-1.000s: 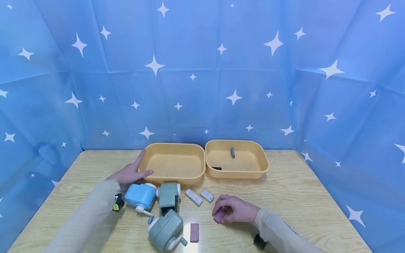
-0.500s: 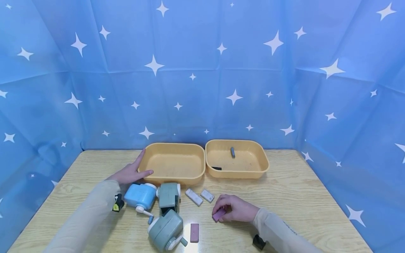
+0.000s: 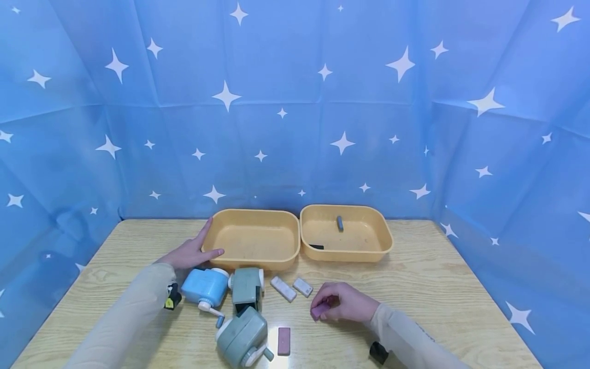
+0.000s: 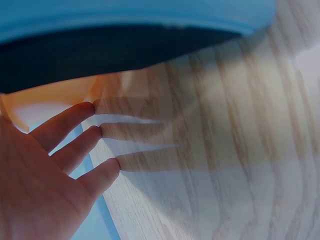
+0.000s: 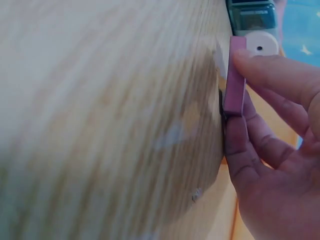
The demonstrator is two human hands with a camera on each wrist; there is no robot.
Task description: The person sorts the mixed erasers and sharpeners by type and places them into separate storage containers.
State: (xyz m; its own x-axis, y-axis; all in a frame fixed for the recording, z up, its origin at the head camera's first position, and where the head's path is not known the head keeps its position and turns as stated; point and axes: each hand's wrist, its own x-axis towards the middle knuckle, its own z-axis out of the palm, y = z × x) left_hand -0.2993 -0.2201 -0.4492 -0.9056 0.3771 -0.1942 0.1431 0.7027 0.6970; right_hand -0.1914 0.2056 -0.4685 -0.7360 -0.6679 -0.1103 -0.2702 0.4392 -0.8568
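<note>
My right hand [image 3: 343,302] pinches a purple eraser [image 3: 319,310] between thumb and fingers, low over the right middle of the table. In the right wrist view the same eraser [image 5: 236,82] stands on its narrow side, held near the wood. A second purple eraser [image 3: 283,341] lies flat to its left. My left hand [image 3: 190,252] rests at the left end of the left yellow tray [image 3: 251,263], thumb over its front rim. Its fingers [image 4: 75,147] look straight in the left wrist view. Two whitish erasers [image 3: 283,288] lie between the trays and my right hand.
A blue crank pencil sharpener [image 3: 205,286] and two grey-green ones, one behind [image 3: 246,288] and one in front [image 3: 243,335], stand left of centre. The right yellow tray [image 3: 346,255] holds a small grey-blue piece [image 3: 339,223] and a black one [image 3: 316,247]. Blue star-patterned cloth [image 3: 276,128] surrounds the table.
The purple eraser in my right hand has turned slightly, and the fingers have shifted a little around it. My left hand and the things on the table stay put.
</note>
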